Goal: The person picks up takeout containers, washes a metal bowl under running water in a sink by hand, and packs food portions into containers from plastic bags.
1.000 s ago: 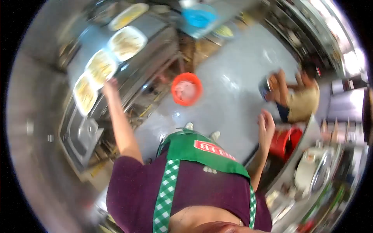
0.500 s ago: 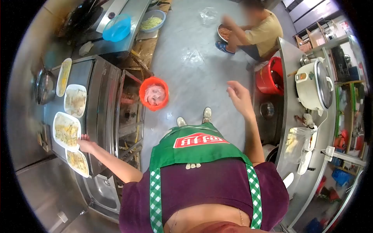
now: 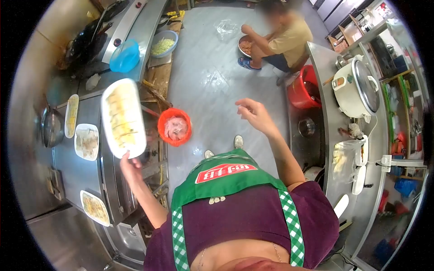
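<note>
My left hand (image 3: 131, 167) grips the near end of a white oblong tray (image 3: 139, 135) and holds it up over the edge of the steel counter. Pale yellow pieces of food lie in a row on this tray. Three other white trays of food rest on the counter: a narrow one (image 3: 68, 134) at the back, one in the middle (image 3: 93, 157) and one at the front (image 3: 106, 221). Out over the floor, my right hand (image 3: 256, 118) is in the air with loosely bent fingers apart and nothing in them.
An orange-red bin (image 3: 162, 131) with a plastic liner stands on the floor (image 3: 203, 108) ahead. A person (image 3: 289, 40) sits at the back right, hands near a bowl of reddish food (image 3: 244, 47). The right-hand counter (image 3: 322, 72) carries a large rice cooker (image 3: 348, 92); a red bucket (image 3: 296, 92) stands beside it.
My left hand has lifted the tray off the left counter and brought it forward and to the right. My right hand appears farther left. The view has shifted slightly.
</note>
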A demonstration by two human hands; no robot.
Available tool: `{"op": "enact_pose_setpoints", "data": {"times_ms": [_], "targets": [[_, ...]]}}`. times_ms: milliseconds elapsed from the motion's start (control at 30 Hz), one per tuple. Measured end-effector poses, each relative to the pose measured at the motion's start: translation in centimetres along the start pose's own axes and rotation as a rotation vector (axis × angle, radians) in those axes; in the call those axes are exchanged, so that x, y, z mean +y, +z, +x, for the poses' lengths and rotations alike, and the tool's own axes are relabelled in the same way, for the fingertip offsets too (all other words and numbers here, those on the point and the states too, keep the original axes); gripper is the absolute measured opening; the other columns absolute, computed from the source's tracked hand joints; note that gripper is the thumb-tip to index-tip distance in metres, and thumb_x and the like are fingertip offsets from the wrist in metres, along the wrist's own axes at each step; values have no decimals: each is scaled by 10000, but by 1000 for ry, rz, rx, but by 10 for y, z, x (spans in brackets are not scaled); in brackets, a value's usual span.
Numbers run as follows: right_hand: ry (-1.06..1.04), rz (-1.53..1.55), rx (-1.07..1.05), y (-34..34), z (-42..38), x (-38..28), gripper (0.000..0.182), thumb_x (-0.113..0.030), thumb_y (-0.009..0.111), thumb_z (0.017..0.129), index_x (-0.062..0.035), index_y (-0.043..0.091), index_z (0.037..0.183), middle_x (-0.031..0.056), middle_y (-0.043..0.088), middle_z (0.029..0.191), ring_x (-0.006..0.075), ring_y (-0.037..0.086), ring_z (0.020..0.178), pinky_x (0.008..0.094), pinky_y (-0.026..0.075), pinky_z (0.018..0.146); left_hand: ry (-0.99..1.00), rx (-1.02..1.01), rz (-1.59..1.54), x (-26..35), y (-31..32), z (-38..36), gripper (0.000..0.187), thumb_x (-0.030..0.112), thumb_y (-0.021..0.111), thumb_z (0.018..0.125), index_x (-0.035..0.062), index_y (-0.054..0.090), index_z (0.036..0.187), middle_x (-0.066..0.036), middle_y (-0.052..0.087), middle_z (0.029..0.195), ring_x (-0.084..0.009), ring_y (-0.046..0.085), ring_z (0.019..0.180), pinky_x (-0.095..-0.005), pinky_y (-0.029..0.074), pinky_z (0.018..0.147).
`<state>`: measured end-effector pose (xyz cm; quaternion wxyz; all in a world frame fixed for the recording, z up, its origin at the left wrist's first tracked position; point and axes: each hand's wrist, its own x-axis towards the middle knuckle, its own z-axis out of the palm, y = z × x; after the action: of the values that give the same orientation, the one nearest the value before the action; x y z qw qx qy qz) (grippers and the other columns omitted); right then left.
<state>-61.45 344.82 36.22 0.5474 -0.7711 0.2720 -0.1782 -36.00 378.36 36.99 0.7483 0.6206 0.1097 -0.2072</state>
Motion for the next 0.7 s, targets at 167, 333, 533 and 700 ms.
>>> {"op": "enact_pose_setpoints", "data": {"times_ms": [167, 333, 533, 700], "targets": [[131, 287, -153, -4, -12, -3, 274, -164, 480, 840, -7, 509, 1062, 32, 568, 840, 97, 531, 722, 225, 439, 640, -62, -412, 278, -28, 66, -10, 241, 209, 539, 744, -23, 568, 804, -19, 535, 580, -52, 444, 403, -175, 329, 307], [161, 527, -165, 12, -39, 7, 394, -167, 483, 838, -14, 405, 1192, 82, 547, 1009, 145, 533, 845, 261, 456, 684, -113, -742, 391, -62, 127, -14, 226, 191, 501, 754, -25, 559, 781, -57, 556, 602, -81, 485, 429, -194, 382, 352], [178, 858, 41, 15, -87, 14, 506, -124, 502, 797, -8, 305, 1249, 120, 468, 1147, 202, 511, 948, 328, 468, 709, -254, -972, 570, -91, 190, -46, 249, 221, 505, 754, 3, 561, 647, -47, 526, 512, -114, 475, 392, -203, 363, 367], [124, 926, 360, 5, -128, 28, 485, -88, 493, 787, -11, 314, 1232, 112, 439, 1166, 209, 478, 993, 354, 463, 741, -276, -1047, 553, -126, 248, -108, 218, 202, 492, 775, -3, 561, 749, -49, 535, 546, -120, 484, 410, -233, 416, 398]]}}
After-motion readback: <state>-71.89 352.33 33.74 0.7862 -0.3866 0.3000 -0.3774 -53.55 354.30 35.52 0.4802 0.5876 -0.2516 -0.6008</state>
